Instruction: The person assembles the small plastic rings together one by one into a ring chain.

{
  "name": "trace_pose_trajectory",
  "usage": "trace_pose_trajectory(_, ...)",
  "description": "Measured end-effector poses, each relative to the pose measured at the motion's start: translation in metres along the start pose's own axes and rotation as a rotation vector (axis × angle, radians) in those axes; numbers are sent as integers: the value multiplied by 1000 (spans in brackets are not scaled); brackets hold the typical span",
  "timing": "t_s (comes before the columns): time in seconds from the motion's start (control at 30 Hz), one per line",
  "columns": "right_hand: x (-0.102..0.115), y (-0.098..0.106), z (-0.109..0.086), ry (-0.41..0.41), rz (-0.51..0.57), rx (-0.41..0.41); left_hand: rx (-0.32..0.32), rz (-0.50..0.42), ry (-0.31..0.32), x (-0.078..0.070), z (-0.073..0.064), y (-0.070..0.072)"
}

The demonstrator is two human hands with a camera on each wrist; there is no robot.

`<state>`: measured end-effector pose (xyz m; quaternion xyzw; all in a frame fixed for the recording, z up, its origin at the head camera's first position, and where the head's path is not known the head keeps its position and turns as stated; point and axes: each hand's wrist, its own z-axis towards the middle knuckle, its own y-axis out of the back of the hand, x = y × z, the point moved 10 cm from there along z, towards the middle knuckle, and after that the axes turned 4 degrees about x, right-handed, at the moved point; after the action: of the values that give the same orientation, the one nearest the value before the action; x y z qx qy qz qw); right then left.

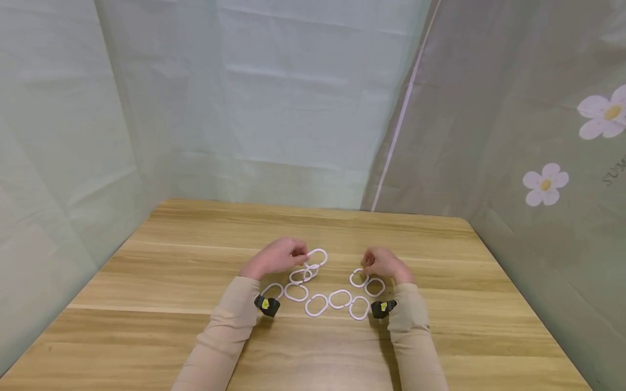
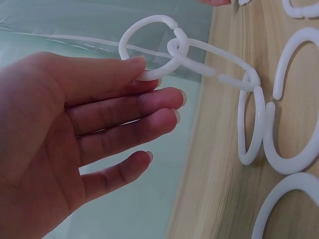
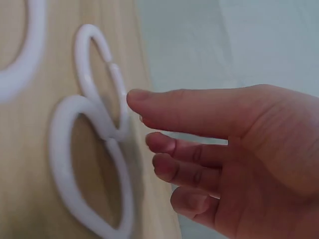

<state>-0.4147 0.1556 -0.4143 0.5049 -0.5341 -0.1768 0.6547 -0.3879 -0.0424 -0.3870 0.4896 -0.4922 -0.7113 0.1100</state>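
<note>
Between thumb and forefinger, my left hand [image 1: 279, 256] pinches a white plastic shower curtain ring [image 2: 144, 21], an oval with a small gap. A second ring [image 2: 219, 51] hangs linked through it, slanting down to a third ring [image 2: 242, 124] at the table; the chain also shows in the head view. My right hand [image 1: 386, 263] is just above a pair of loose rings [image 1: 375, 288] on the right. In the right wrist view its thumb reaches close to the farther ring [image 3: 82, 59], fingers loosely bent and holding nothing; whether it touches the ring I cannot tell.
Several more white rings, among them one ring [image 1: 317, 306] near the middle, lie on the wooden table [image 1: 313, 353] between the forearms. A pale curtain [image 1: 303, 108] stands behind the table, and a grey flowered one [image 1: 489, 136] on the right.
</note>
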Motion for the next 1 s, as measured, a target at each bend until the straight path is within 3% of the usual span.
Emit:
trace_pose_trajectory(0.2, 0, -11, 3, 22, 45, 43, 5, 7, -7, 0, 1, 0)
trace_pose_trajectory(0.37, 3, -14, 3, 49, 7, 55, 11, 5, 8, 3, 2, -2)
trace_pose_trajectory(0.53, 8, -13, 3, 112, -15, 45, 19, 5, 16, 4, 3, -3)
trace_pose_trajectory(0.73, 12, -10, 6, 125, 54, 24, 16, 9, 16, 4, 2, -2)
trace_pose_trajectory(1.0, 30, -9, 12, 225, 221, 33, -95, 52, 27, 3, 3, 9)
